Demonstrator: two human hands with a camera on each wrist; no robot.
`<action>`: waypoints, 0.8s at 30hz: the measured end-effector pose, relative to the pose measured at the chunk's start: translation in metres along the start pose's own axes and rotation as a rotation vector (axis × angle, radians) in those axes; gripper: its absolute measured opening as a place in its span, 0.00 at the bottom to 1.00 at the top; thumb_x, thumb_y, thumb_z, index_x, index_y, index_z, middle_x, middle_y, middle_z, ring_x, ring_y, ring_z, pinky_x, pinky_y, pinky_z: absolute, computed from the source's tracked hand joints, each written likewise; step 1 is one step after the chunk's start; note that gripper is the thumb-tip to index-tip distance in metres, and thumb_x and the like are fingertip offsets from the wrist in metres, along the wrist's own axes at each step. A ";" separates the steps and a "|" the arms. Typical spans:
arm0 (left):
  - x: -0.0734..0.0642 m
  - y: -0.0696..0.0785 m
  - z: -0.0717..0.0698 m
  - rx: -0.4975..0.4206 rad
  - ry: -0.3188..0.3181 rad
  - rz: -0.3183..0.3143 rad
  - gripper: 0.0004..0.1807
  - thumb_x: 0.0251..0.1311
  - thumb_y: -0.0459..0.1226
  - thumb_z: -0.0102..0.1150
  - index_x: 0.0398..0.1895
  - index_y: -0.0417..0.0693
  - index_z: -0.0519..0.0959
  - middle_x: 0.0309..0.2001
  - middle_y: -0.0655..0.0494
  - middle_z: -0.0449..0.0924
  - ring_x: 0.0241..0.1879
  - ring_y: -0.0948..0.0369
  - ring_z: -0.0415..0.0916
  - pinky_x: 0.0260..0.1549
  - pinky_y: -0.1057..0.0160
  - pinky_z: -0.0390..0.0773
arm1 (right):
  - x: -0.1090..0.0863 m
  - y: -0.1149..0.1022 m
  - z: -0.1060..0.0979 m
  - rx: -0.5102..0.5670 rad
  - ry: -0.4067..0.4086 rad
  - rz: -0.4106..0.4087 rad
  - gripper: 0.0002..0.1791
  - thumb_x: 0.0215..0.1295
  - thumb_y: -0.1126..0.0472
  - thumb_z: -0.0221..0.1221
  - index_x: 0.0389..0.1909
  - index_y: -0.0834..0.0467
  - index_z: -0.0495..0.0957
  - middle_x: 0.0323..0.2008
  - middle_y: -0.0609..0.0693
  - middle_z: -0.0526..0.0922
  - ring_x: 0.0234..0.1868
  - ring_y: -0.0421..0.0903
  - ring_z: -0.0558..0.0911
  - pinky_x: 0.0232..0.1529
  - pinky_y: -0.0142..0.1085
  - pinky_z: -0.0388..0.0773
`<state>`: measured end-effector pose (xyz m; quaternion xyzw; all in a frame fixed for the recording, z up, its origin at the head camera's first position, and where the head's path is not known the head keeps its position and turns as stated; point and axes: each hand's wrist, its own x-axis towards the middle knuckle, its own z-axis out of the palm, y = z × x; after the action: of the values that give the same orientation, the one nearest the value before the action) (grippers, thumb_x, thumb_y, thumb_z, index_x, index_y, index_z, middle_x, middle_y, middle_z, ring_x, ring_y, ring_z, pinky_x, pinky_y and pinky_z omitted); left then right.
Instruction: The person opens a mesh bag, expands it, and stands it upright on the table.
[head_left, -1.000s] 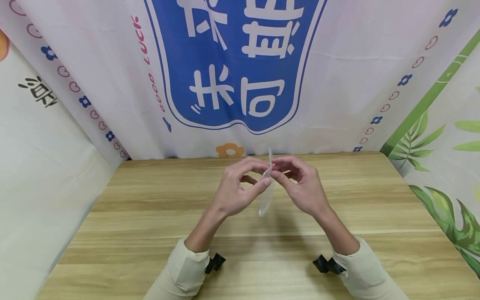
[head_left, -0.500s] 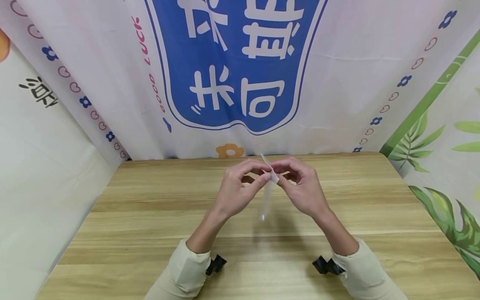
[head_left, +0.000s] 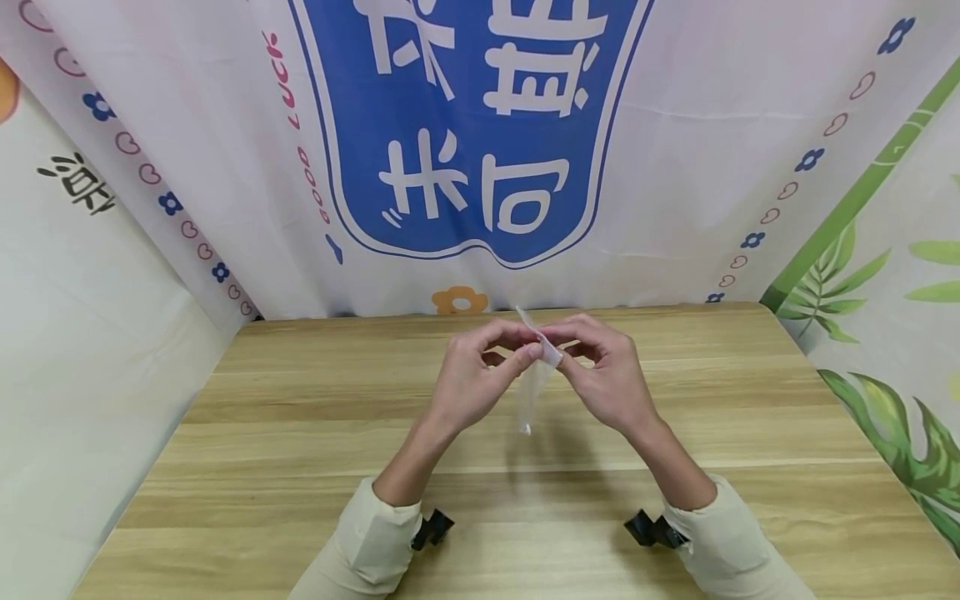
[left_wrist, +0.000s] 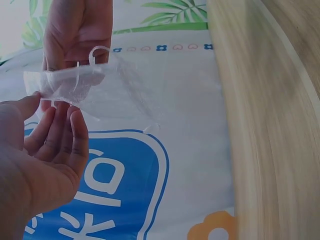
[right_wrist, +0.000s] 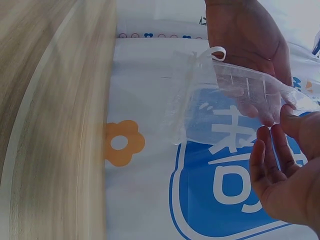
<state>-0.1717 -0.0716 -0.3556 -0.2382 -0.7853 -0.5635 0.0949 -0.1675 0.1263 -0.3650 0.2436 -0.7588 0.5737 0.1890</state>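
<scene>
A sheer white pouch hangs between the two hands above the table, its lower end pointing down. The left hand pinches its upper edge between thumb and fingertips. From the other side, the right hand pinches the same edge, fingertips nearly meeting the left ones. In the left wrist view the pouch looks see-through, and a thin white cord loop sticks out of it. The right wrist view shows the loop near a gathered band on the pouch. Nothing shows inside it.
A wood-grain table lies under the hands. Behind it hangs a white printed cloth with a blue panel, and more printed cloth lines the right side. Black wrist mounts sit at both cuffs.
The pouch's upper edge has tilted from near upright to slanting left at the top, and a flap now shows over the right thumb. Both hands stay nearly in place.
</scene>
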 end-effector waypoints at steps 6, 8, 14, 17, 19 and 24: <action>0.000 -0.001 0.001 0.005 -0.003 0.017 0.07 0.72 0.36 0.69 0.46 0.42 0.90 0.43 0.48 0.93 0.36 0.62 0.85 0.34 0.58 0.89 | -0.001 0.000 0.000 -0.071 0.019 -0.032 0.13 0.62 0.76 0.71 0.45 0.61 0.90 0.42 0.55 0.93 0.42 0.37 0.88 0.42 0.26 0.86; 0.000 0.000 0.001 0.009 -0.005 0.030 0.07 0.72 0.36 0.68 0.45 0.42 0.90 0.43 0.48 0.93 0.35 0.62 0.85 0.34 0.59 0.89 | -0.001 0.000 0.000 -0.084 0.023 -0.039 0.12 0.62 0.76 0.71 0.44 0.61 0.91 0.41 0.55 0.93 0.40 0.36 0.88 0.41 0.26 0.86; 0.001 -0.002 0.000 0.048 0.010 0.076 0.06 0.72 0.34 0.67 0.44 0.41 0.89 0.41 0.48 0.92 0.35 0.62 0.85 0.36 0.64 0.88 | 0.000 0.000 -0.001 -0.104 0.034 -0.040 0.10 0.63 0.76 0.71 0.42 0.62 0.92 0.40 0.55 0.94 0.41 0.34 0.88 0.43 0.30 0.88; 0.001 -0.003 -0.002 0.066 0.025 0.108 0.05 0.72 0.33 0.67 0.43 0.40 0.88 0.39 0.47 0.91 0.34 0.61 0.84 0.36 0.65 0.88 | 0.000 -0.001 -0.002 -0.121 0.044 -0.036 0.07 0.65 0.73 0.71 0.41 0.61 0.92 0.40 0.54 0.94 0.41 0.34 0.88 0.43 0.29 0.87; 0.002 -0.003 -0.003 0.074 0.044 0.137 0.05 0.71 0.32 0.67 0.42 0.38 0.88 0.38 0.46 0.91 0.33 0.59 0.84 0.36 0.64 0.89 | 0.000 -0.001 -0.002 -0.124 0.055 -0.036 0.06 0.65 0.72 0.72 0.40 0.61 0.91 0.40 0.53 0.93 0.41 0.34 0.87 0.43 0.28 0.87; 0.004 -0.004 -0.009 0.123 0.095 0.223 0.04 0.70 0.30 0.67 0.40 0.36 0.86 0.36 0.44 0.89 0.31 0.56 0.85 0.34 0.63 0.90 | 0.002 -0.001 -0.004 -0.117 0.075 -0.056 0.04 0.65 0.71 0.72 0.39 0.61 0.91 0.38 0.54 0.92 0.40 0.32 0.86 0.43 0.25 0.85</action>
<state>-0.1780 -0.0798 -0.3544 -0.2909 -0.7816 -0.5110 0.2083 -0.1686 0.1299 -0.3616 0.2316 -0.7763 0.5317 0.2471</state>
